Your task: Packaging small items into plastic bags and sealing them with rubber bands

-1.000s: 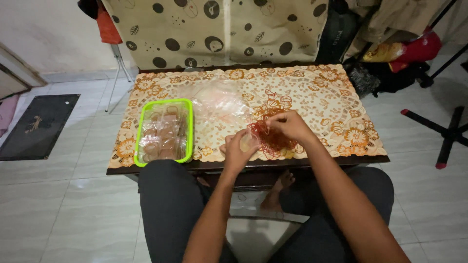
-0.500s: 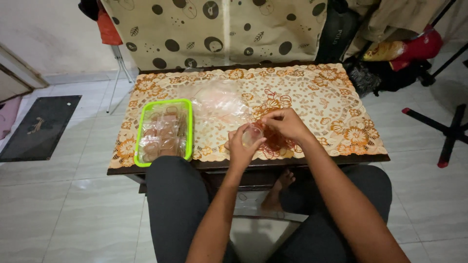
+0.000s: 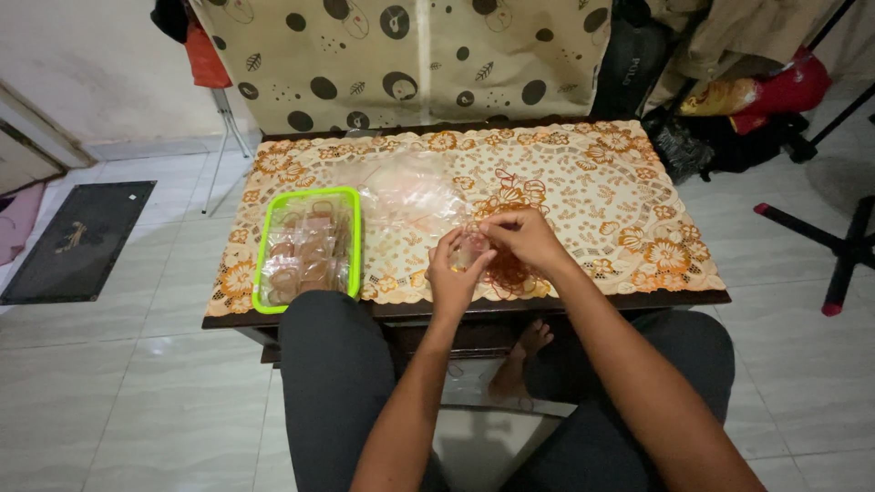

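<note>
I see a small clear packet [image 3: 465,252] held just above the near edge of the table, pinched between both hands. My left hand [image 3: 453,273] curls its fingers around the packet from below, grasping it. My right hand [image 3: 517,239] meets it from three o'clock, fingertips closed on the packet's top; what else they pinch I cannot tell. Directly under the hands, a heap of red rubber bands [image 3: 507,273] lies on the floral tablecloth [image 3: 629,200]. At eleven o'clock from the packet rests a pile of clear plastic bags [image 3: 406,196]. At nine o'clock sits a green-rimmed tray [image 3: 308,248] filled with packed bags.
</note>
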